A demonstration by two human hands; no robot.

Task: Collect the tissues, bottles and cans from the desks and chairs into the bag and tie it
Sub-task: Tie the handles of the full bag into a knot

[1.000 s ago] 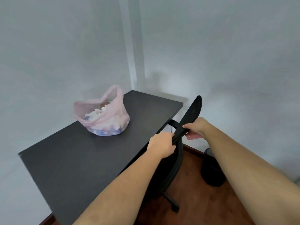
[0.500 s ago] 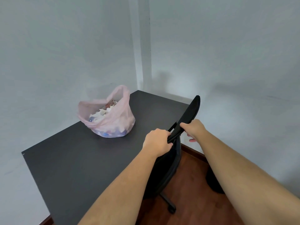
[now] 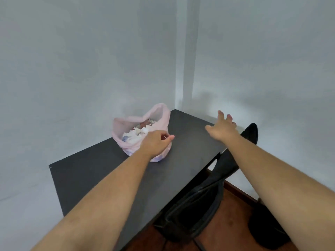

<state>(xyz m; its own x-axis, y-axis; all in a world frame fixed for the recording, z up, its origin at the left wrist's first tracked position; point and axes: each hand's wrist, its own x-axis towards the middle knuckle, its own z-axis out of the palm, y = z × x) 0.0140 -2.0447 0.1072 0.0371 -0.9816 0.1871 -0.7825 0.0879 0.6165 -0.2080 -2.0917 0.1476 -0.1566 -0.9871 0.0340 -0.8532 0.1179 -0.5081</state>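
Note:
A pink plastic bag [image 3: 125, 126] stands open on the black desk [image 3: 101, 171] near the wall corner. White tissues and bits of bottles or cans show inside it. My left hand [image 3: 155, 142] hovers right in front of the bag, fingers loosely curled, holding nothing. It hides the bag's near side. My right hand [image 3: 222, 128] is stretched out over the desk's far right part, fingers spread and empty, to the right of the bag.
A black office chair [image 3: 204, 200] is pushed against the desk's right edge, its backrest top [image 3: 251, 132] sticking up beside my right forearm. A dark round bin [image 3: 266, 230] stands on the wooden floor [image 3: 230, 230] at lower right. Grey walls close in behind the desk.
Both hands have let go of the chair's backrest and moved forward over the desk, the left toward the bag. The view has come closer to the desk.

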